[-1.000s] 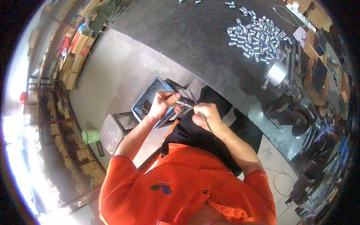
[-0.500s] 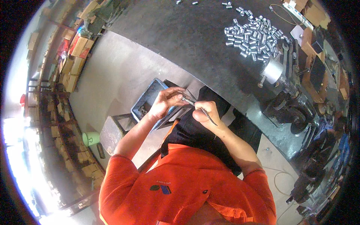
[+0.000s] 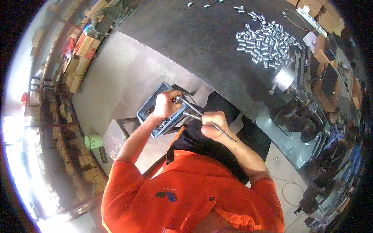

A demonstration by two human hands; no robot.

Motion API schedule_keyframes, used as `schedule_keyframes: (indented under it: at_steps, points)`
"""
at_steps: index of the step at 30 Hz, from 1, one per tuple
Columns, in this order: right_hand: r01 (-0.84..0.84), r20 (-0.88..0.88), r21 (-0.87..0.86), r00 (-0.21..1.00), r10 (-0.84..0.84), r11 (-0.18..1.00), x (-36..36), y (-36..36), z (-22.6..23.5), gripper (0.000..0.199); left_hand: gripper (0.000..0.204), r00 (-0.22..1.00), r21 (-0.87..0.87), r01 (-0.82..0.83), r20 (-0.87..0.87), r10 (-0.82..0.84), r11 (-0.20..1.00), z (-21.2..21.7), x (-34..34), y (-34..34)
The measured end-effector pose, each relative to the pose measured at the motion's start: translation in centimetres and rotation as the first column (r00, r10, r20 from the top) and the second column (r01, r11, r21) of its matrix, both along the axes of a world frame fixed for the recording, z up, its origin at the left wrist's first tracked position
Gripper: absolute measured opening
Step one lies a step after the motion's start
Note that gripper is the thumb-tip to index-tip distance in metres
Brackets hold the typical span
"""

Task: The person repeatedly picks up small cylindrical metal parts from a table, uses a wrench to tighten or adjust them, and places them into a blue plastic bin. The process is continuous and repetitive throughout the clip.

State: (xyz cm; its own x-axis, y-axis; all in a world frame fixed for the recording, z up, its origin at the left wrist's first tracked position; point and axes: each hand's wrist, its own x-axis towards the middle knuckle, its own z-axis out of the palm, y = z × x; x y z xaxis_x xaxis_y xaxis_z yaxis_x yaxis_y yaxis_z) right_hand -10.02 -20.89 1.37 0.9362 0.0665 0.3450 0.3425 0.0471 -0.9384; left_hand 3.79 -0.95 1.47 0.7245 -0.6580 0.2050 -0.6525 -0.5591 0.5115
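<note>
Head view: a dark worktop (image 3: 202, 42) carries a heap of small metal cylinders (image 3: 266, 42) near its far right edge. Beside its near edge, over a blue crate (image 3: 155, 116) on concrete floor (image 3: 124, 70), the left hand (image 3: 166, 105) grips a small metal piece (image 3: 178, 99); the right hand (image 3: 213, 123) pinches a thin metal rod (image 3: 206, 118).

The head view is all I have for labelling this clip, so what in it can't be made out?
- Left hand: its fingers wrap a small metal part; the part's shape is hidden.
- Right hand: holds a thin metal rod; the rod's tip is too fine to read.
- Blue plastic crate: contents covered by the left hand and forearm.
- Heap of small silver cylinders: too small to count.
- Machinery at the right rim: dark and bent by the fisheye.
</note>
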Motion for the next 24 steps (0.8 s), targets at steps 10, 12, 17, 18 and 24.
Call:
schedule_keyframes:
  at_steps: [10,12,17,18,24]
  points:
    - [-0.010,-0.101,0.074,0.995,0.017,0.997,0.1,-0.3,-1.2,0.040,0.027,0.996,0.010,0.088,0.014,-0.088,0.996,-0.2,0.1,0.0]
    - [0.018,-0.075,0.056,0.997,-0.013,0.998,0.1,-0.3,-0.9,0.040,0.027,0.997,-0.022,0.083,-0.003,-0.083,0.996,-0.3,0.1,-0.2]
    - [-0.031,-0.145,0.095,0.988,0.045,0.995,-0.1,-0.7,-1.0,0.043,0.026,0.995,0.021,0.080,-0.054,-0.078,0.997,0.5,-0.3,-0.5]
    - [-0.018,-0.164,0.077,0.986,0.031,0.997,-0.1,-0.7,-0.9,0.043,0.025,0.993,0.022,0.100,-0.060,-0.098,0.995,1.1,-0.8,-0.9]
    - [0.099,0.036,-0.125,0.995,-0.095,0.987,0.7,1.1,-0.8,0.034,0.024,0.965,-0.090,0.231,-0.108,-0.240,0.969,1.0,-2.3,-2.8]
